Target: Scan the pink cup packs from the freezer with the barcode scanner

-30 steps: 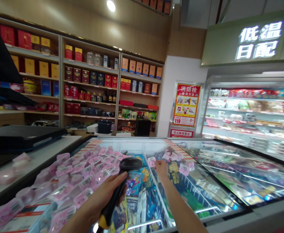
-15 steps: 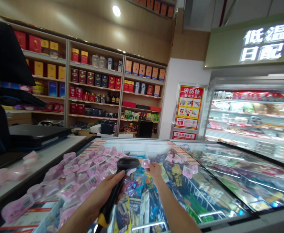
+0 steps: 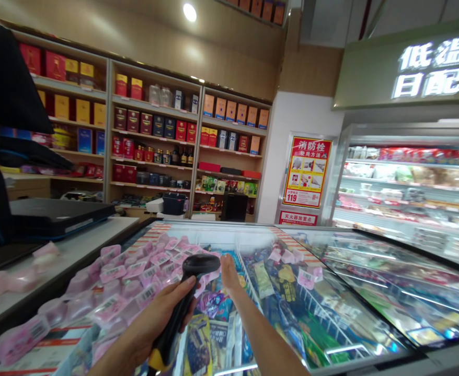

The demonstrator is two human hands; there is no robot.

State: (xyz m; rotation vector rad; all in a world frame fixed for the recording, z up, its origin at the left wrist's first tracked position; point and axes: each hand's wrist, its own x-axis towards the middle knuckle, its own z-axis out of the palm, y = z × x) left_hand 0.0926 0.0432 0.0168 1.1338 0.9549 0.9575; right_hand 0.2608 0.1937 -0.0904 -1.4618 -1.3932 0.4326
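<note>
Black plastic, head view: handheld scanner (image 3: 178,310), yellow low on the handle, gripped in the left hand (image 3: 167,308) above the freezer (image 3: 449,334). Right hand (image 3: 229,274) just beside the scanner's head, fingers drawn together; cannot tell whether gripping anything. Just left of the scanner, across the freezer top, heap of pink packs (image 3: 114,272), barcodes on many, other lettering too blurred to read. More pink pieces on the pale surface (image 3: 123,225) at far left. Off to the right, another barcoded pink tag (image 3: 306,278). Below the hands, yellow-edged bag (image 3: 198,347), print not legible. Beyond, red-and-yellow poster (image 3: 307,172): 消防栓 使用方法, with 119 at lower left. Directly under that, red notice (image 3: 298,218): 灭火器放置点. Upper right, lit white characters on green sign (image 3: 433,65): 低温日配. On shelves behind, red boxes (image 3: 146,124), brand marks too small to make out.
</note>
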